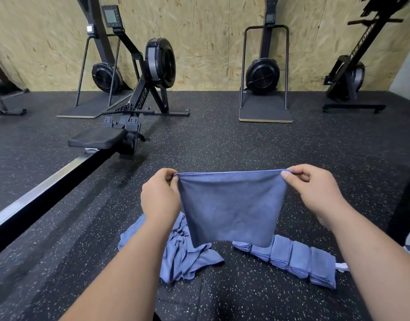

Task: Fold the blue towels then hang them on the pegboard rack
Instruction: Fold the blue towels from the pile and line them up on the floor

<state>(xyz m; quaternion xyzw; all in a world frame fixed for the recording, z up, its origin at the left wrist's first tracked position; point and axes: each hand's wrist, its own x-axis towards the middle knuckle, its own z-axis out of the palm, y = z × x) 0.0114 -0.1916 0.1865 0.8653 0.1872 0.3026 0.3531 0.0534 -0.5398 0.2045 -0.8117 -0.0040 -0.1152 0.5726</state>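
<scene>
A blue towel (231, 209) is held up in the air over the speckled black floor (245, 140), folded double, its top edge stretched level between both hands. The left hand (161, 198) pinches the left top corner, its fingers (169, 176) curled tightly round the cloth. The right hand (315, 191) pinches the right top corner between thumb and curled fingers. The towel hangs down flat, and its lower edge is seen in front of two groups of towels on the floor. A crumpled heap of blue towels (181, 256) lies below the left forearm. A row of folded blue towels (299, 260) lies to the right, set side by side and touching. A rowing machine (139, 93) stands on the floor to the left, near a chipboard wall (211, 31).
</scene>
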